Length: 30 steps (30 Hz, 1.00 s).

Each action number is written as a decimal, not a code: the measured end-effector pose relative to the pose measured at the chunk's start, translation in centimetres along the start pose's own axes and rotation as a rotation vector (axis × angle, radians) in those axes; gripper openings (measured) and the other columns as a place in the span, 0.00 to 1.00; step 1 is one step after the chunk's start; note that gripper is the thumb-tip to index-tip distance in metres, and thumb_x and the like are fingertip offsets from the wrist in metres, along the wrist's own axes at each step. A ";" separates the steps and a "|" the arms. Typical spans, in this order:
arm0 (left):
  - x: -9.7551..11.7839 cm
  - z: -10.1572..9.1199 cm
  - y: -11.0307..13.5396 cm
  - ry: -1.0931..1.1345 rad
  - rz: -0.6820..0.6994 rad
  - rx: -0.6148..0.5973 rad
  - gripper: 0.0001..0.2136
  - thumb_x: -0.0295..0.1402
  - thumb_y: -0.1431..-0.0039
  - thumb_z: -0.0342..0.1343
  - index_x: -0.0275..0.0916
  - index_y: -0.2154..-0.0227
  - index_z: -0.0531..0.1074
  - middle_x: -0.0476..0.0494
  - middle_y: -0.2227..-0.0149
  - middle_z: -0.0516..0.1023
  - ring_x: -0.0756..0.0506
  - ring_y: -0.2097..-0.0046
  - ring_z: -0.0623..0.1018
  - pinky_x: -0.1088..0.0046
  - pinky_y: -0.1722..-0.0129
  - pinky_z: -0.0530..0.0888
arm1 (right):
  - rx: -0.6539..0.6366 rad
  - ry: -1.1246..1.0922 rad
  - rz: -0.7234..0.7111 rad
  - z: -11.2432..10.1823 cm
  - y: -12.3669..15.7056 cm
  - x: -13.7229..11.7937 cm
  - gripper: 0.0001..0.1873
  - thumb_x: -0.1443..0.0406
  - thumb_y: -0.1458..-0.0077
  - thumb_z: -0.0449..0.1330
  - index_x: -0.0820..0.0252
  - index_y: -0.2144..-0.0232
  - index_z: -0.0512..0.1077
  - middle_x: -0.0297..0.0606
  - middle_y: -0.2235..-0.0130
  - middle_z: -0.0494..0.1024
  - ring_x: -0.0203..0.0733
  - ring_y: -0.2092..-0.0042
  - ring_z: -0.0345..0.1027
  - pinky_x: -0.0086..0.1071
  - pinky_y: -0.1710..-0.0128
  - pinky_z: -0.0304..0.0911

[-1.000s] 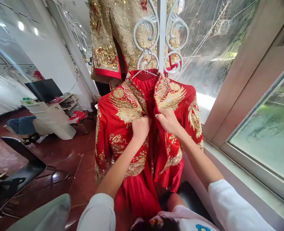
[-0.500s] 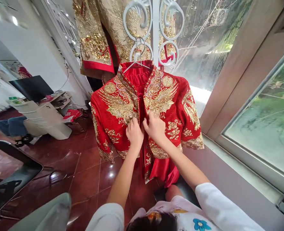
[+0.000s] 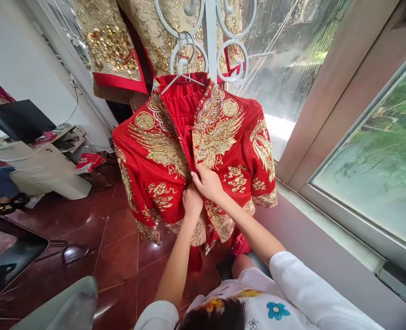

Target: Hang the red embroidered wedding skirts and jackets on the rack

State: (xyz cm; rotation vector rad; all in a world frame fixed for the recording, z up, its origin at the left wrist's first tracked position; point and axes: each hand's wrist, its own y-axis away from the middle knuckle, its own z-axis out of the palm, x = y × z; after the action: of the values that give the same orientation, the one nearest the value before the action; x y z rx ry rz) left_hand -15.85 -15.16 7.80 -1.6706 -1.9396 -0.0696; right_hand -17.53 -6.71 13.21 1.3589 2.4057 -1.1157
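Observation:
A red jacket (image 3: 219, 151) with gold embroidery hangs from a wire hanger (image 3: 185, 75) on a white scrolled metal rack (image 3: 209, 41). Its front is partly parted at the collar, and gathered red cloth (image 3: 180, 103) shows inside. My left hand (image 3: 192, 200) is closed on the jacket's left front edge, around mid-chest. Just above and to the right, my right hand (image 3: 209, 184) pinches the other front edge, fingers curled. The two hands nearly touch. My fingertips are partly hidden by the cloth and the hands themselves.
Gold sequinned garments (image 3: 115, 50) with red hems hang behind the rack. A framed window (image 3: 371, 142) and its sill run along the right. At left are a white desk (image 3: 51, 169) with a dark monitor (image 3: 19, 120), a red box (image 3: 89, 162) and a black chair (image 3: 17, 256).
My left hand has moved lower on the jacket front, and my right hand has come slightly left and down. The front edges are drawn closer together at the hands. The view has shifted.

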 end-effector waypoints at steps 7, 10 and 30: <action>-4.7 3.4 5.2 0.323 -0.113 0.026 0.09 0.37 0.38 0.45 0.40 0.65 0.66 0.40 0.61 0.74 0.43 0.55 0.74 0.67 0.49 0.67 | 0.262 -0.339 0.460 -0.1 10.3 10.1 0.17 0.52 0.42 0.49 0.59 0.66 0.67 0.38 0.67 0.74 0.40 0.65 0.67 0.33 0.62 0.61; -7.0 5.9 8.6 0.438 -0.369 0.017 0.11 0.40 0.37 0.42 0.40 0.69 0.64 0.40 0.64 0.74 0.42 0.57 0.75 0.66 0.52 0.69 | 0.163 -0.356 0.739 0.9 12.9 13.7 0.19 0.50 0.49 0.55 0.58 0.77 0.64 0.34 0.77 0.67 0.39 0.71 0.63 0.33 0.67 0.60; -10.5 11.1 14.6 1.844 -1.039 -0.148 0.05 0.21 0.50 0.51 0.35 0.73 0.69 0.40 0.62 0.77 0.50 0.66 0.77 0.75 0.66 0.75 | 0.091 -1.435 1.009 9.1 19.7 11.0 0.22 0.64 0.69 0.67 0.59 0.66 0.69 0.36 0.66 0.79 0.43 0.62 0.74 0.35 0.62 0.71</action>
State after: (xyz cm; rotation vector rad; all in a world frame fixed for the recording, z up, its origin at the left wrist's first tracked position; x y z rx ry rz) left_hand -6.08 -17.00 -10.80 0.0171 -0.9181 -1.4893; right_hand -10.10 0.60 -8.80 0.9219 0.5496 -1.1576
